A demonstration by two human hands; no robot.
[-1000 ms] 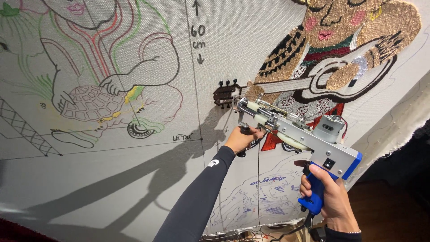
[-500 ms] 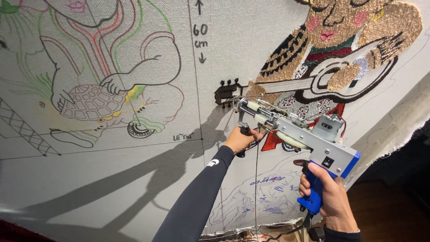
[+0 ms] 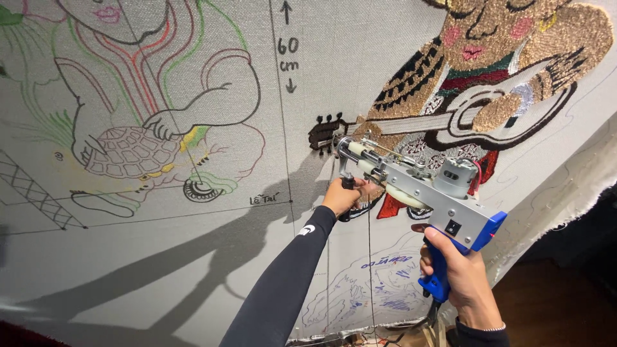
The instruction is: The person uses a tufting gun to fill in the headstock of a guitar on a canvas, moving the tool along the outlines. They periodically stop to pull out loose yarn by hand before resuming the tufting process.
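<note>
Head view showed a tufting gun (image 3: 418, 186) at centre right of the frame, its nose against the stretched white cloth (image 3: 193, 270). Right hand (image 3: 459, 276) was wrapped tight around the blue grip at lower right. Left hand (image 3: 340, 196) was closed around the black front handle, just below the tufted guitar figure (image 3: 488, 83).
</note>
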